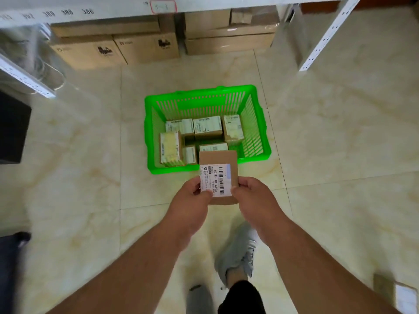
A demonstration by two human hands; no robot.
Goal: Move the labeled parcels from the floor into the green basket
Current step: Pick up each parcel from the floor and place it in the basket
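Note:
A brown cardboard parcel [218,162] with a white barcode label is held in the air just over the near rim of the green basket [204,95]. My left hand [192,200] grips its near left edge and my right hand [254,198] grips its near right edge. The basket stands on the tiled floor and holds several labeled parcels [207,128] lying side by side. Another labeled parcel [395,293] lies on the floor at the bottom right corner.
Large cardboard boxes [145,48] are stacked under a white metal shelf [326,37] behind the basket. A dark object [12,130] sits at the left edge. My grey shoes [238,250] stand on the pale tiles below my arms.

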